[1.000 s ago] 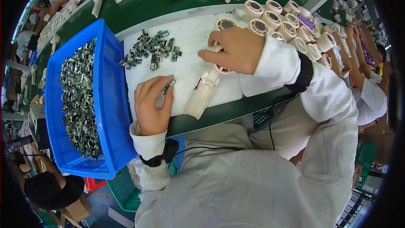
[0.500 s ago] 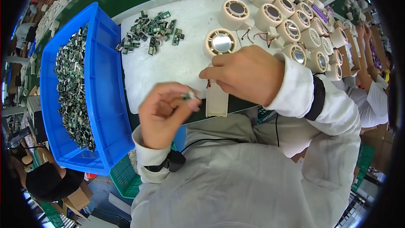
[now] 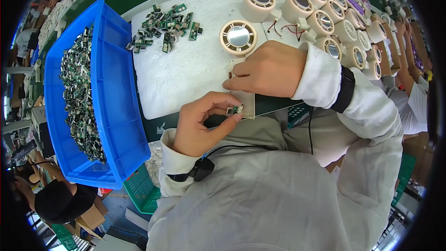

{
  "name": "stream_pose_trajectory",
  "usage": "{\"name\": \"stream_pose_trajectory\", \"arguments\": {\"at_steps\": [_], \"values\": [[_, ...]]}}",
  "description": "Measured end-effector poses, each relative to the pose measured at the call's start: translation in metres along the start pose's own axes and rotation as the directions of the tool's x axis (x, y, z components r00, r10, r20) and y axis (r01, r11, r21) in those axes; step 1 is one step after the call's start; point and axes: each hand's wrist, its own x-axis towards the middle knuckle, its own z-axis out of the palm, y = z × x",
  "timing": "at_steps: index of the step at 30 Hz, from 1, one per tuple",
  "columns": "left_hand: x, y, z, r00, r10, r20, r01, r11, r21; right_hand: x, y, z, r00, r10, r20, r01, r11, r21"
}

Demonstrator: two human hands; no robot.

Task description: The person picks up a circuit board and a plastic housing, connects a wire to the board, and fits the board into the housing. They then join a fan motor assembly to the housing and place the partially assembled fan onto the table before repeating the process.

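Pinched between the thumb and fingers of my left hand [image 3: 203, 122] is a small green circuit board [image 3: 235, 109], held over the lower end of an open fan handle. That handle belongs to a cream handheld fan [image 3: 225, 45], whose round head with a silver disc lies on the white foam board. My right hand [image 3: 272, 72] is bent over the upper part of the handle with its fingers closed. What its fingertips hold is hidden. A bit of red wire [image 3: 230, 75] shows in the handle beside them.
On the left stands a blue bin [image 3: 121, 95] full of circuit boards. A loose pile of circuit boards [image 3: 168, 25] lies on the white foam board [image 3: 162, 81]. Several cream fan bodies [image 3: 320, 22] with wires crowd the right. Other people work nearby.
My left hand has moved right with the circuit board, from beside the handle to over its lower end. My right hand stays at the handle with its fingers closed.
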Motion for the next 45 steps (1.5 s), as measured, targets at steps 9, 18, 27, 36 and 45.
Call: {"name": "stream_pose_trajectory", "arguments": {"at_steps": [9,18,27,36,45], "values": [[0.002,0.0,-0.003,0.997,-0.037,-0.069,0.026,0.988,-0.151,0.008,-0.012,0.014,0.899,0.371,-0.231,-0.235,0.857,0.458],[0.017,0.008,-0.001,0.894,-0.2,-0.402,0.081,0.952,-0.294,0.011,-0.012,0.012,0.879,0.457,-0.138,-0.363,0.827,0.429],[0.029,0.013,-0.001,0.9,-0.249,-0.357,0.128,0.935,-0.331,0.009,-0.009,0.012,0.887,0.442,-0.138,-0.341,0.825,0.452],[0.028,0.006,0.019,0.816,0.244,-0.524,-0.066,0.94,0.335,0.009,-0.008,0.019,0.879,0.424,-0.215,-0.305,0.85,0.43],[0.02,0.008,0.007,0.849,-0.012,-0.529,-0.028,0.997,-0.067,0.012,-0.003,0.006,0.831,0.551,-0.077,-0.376,0.659,0.652]]}}
